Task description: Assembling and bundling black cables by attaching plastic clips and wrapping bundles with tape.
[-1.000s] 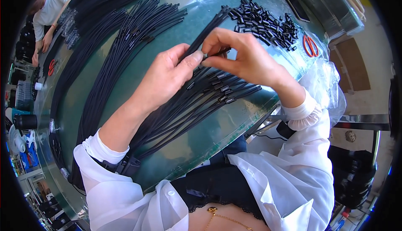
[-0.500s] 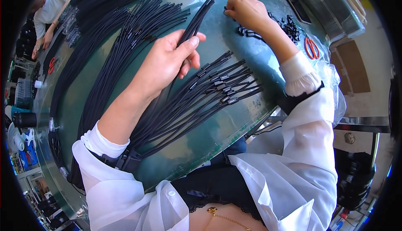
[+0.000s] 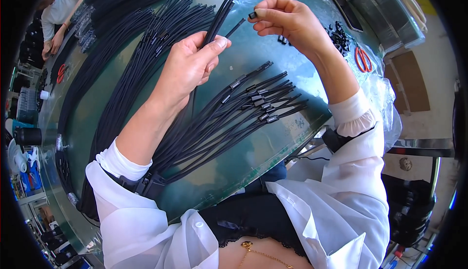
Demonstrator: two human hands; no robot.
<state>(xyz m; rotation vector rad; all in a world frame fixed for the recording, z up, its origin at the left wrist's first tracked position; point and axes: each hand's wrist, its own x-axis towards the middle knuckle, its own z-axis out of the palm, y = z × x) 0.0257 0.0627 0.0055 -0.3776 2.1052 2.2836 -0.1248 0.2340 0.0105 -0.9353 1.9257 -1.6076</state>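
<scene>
My left hand (image 3: 189,63) is closed round a bunch of black cords (image 3: 222,16), their ends pointing up and away. One cord end (image 3: 237,26) stands apart from the bunch, toward the right. Between the thumb and forefinger of my right hand (image 3: 287,24) is a small black sleeve-like piece (image 3: 252,15), close to that cord end with a gap between them. Below my hands, more black cords (image 3: 229,118) fan out over the green table, with small black pieces (image 3: 258,100) on them near their ends.
Loose black pieces (image 3: 338,39) lie heaped on the table (image 3: 273,144), beside red-handled scissors (image 3: 362,60). A dark phone-like slab (image 3: 346,13) and clear plastic bins (image 3: 387,13) are at the back right. Long cord bundles (image 3: 122,81) cover the left side. Another person (image 3: 63,5) works far left.
My right hand has come from the table near the loose pieces toward my left hand, lifting a small black piece. In my left hand, one cord end now stands apart from the bunch.
</scene>
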